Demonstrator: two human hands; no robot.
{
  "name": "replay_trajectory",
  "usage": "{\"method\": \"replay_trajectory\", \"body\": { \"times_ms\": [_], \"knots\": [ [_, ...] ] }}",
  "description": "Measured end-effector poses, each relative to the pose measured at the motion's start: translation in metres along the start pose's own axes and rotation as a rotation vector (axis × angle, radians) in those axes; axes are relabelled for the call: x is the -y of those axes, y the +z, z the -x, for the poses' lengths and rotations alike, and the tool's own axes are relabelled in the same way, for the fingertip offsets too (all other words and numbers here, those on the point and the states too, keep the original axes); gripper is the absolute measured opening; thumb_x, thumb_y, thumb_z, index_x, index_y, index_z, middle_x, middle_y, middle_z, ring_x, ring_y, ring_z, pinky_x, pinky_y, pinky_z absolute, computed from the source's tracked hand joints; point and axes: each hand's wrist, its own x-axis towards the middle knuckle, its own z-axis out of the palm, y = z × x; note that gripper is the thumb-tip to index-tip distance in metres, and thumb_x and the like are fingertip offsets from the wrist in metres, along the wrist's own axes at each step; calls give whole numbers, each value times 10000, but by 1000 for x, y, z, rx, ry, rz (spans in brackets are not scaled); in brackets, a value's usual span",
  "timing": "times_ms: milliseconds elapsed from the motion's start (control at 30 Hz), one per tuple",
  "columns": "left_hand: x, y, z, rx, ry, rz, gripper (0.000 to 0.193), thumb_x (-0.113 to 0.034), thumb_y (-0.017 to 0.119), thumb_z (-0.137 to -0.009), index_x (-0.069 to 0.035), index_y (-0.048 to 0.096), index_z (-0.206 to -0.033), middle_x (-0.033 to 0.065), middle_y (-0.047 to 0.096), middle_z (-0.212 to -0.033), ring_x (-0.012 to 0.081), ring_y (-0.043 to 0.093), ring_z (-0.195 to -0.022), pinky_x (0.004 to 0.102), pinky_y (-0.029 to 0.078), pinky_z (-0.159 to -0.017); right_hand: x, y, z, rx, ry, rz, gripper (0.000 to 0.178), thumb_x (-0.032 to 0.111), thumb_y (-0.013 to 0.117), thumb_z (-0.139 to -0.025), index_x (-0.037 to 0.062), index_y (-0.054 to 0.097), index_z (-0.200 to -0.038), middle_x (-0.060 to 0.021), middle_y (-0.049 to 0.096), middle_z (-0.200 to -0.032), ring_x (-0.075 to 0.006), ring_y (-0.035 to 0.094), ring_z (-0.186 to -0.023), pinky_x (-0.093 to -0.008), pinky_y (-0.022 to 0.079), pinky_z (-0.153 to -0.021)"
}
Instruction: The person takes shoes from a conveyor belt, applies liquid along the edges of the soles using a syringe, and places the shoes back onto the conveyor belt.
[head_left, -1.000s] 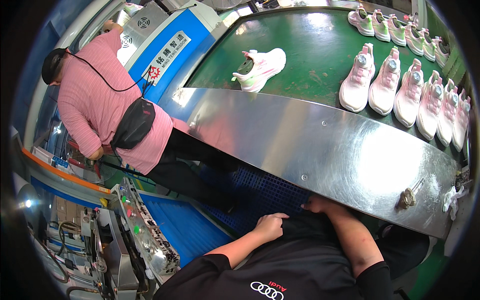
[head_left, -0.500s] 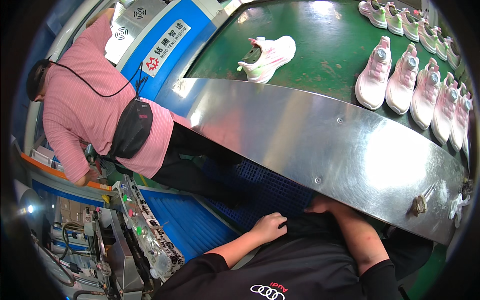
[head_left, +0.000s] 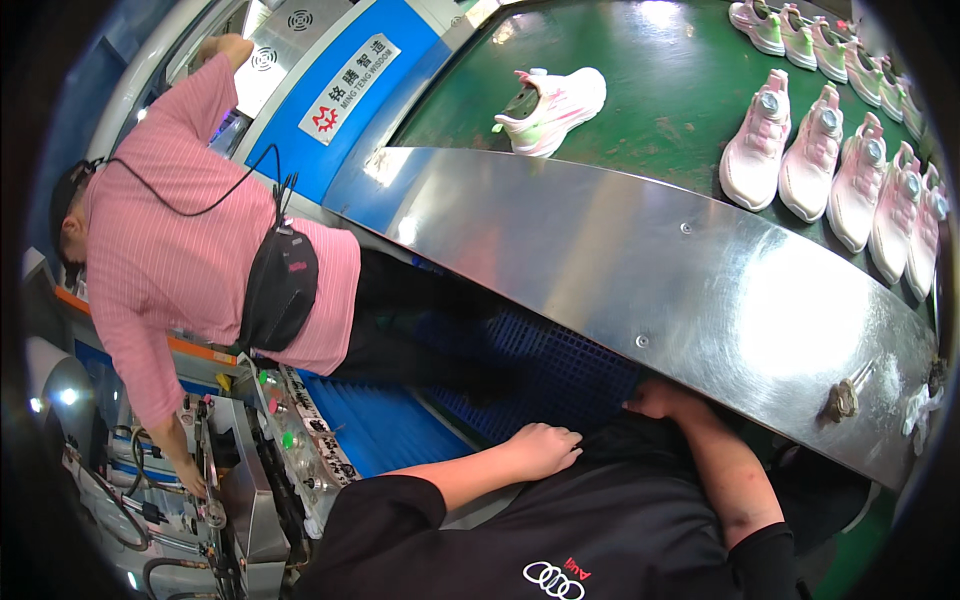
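Note:
My left hand [head_left: 543, 452] rests on my dark-clothed lap, its fingers loosely curled together, and nothing shows in it. My right hand [head_left: 660, 399] lies low beside the near edge of the metal ledge [head_left: 560, 240], over my other thigh. Most of its fingers are hidden, so its grip does not show. Beyond the ledge, a white and pink sneaker [head_left: 560, 110] stands alone on the green conveyor belt [head_left: 640, 130]. Neither hand touches a shoe.
Several pink-white sneakers with dial closures [head_left: 757, 145] stand in rows at the right. A crumpled brownish scrap [head_left: 843, 398] lies on the ledge. A co-worker in a pink shirt [head_left: 190, 210] stands at the left, between a blue machine [head_left: 350, 85] and other machinery [head_left: 255, 500].
The co-worker has leaned, reaching a hand down to the machinery at lower left while the other arm stays raised. The view has shifted slightly. My hands remain near my lap.

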Motion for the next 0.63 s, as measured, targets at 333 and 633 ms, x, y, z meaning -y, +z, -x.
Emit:
{"method": "replay_trajectory", "body": {
  "times_ms": [333,633],
  "knots": [
    [-55,-159,56,36,-381,534,270,-173,605,-855,6,653,-1050,125,685,-887,194,659,-822,300,508,-771,-6,1,99,-422,-29,-136,553,464,554,-873,46,570,-1233,-210,562,-1237,-380,516,-1157,-435,386,-1003],
    [-118,-130,-78,296,293,1779,789,1,703,-666,-29,337,-1364,192,529,-1191,281,572,-1036,356,472,-869,-9,13,226,-487,-210,-426,475,428,590,-873,89,594,-1205,-161,569,-1242,-373,445,-1230,-441,342,-1049]
  ]
}}
